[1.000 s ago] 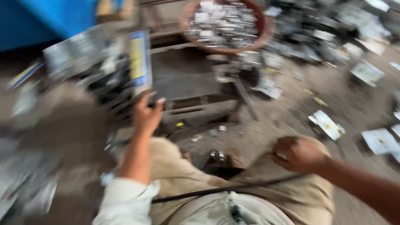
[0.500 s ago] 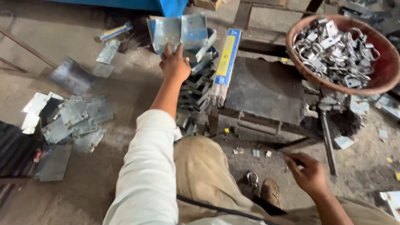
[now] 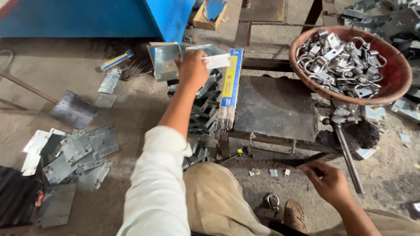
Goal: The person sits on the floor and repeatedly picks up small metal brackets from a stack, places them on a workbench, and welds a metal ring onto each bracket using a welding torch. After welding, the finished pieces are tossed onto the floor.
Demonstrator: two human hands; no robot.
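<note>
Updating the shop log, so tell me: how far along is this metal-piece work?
Done-looking: a bowl heaped with metal fittings. In hand: the left hand grips a flat metal piece over the pile of bent brackets; the right hand hovers low near small scraps. Left: loose flat plates lie scattered on the floor.

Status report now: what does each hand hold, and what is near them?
Left hand grips flat metal plate above plate stack. Right hand low at floor, hold unclear. Electrode packet beside the plate.
</note>
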